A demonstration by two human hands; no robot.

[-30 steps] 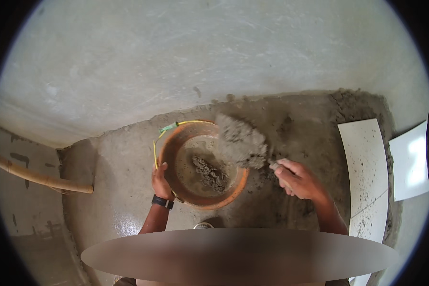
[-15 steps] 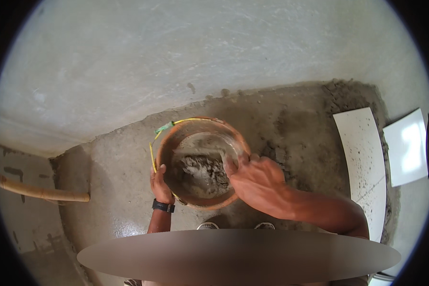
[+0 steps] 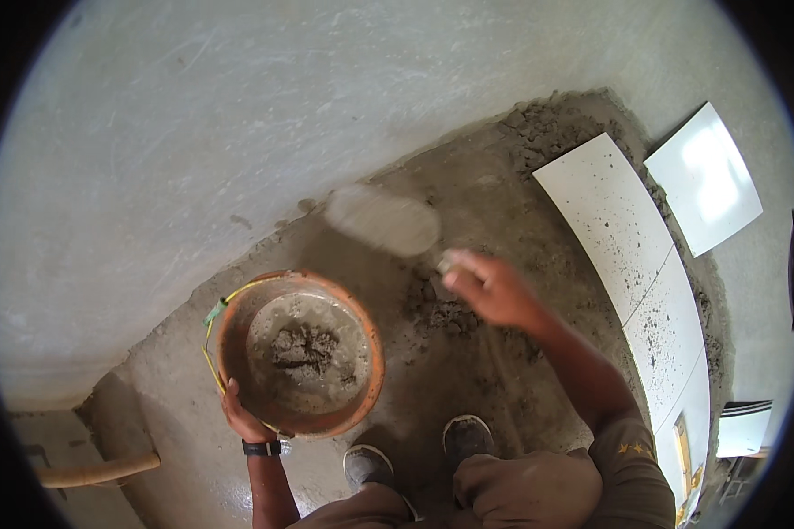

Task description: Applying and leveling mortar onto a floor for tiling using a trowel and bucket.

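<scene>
An orange-brown bucket [image 3: 375, 366] stands tilted toward me on the floor, left of my feet. Wet grey mortar [image 3: 307, 349] lies in its bottom, with a darker lump in the middle. My left hand [image 3: 245, 418] grips the near-left part of the rim, where a yellow handle [image 3: 208, 353] with a green wrap runs. Out to the right of the bucket, my right hand [image 3: 494, 289] is closed around the handle of a trowel. Smeared by motion, the trowel blade [image 3: 385, 220] points left, over the mortar-covered floor near the wall.
White tiles [image 3: 613, 220] spattered with mortar lie in a row on the right. Another glossy tile [image 3: 706, 181] leans by the right wall. Loose mortar [image 3: 565, 128] is heaped in the far corner. A round pole [image 3: 106, 472] lies at lower left. My shoes [image 3: 468, 439] are close by.
My right hand has come out of the bucket and swung the trowel over the floor. The view has turned and shifted, so the bucket appears farther left and lower, with my left hand still on it.
</scene>
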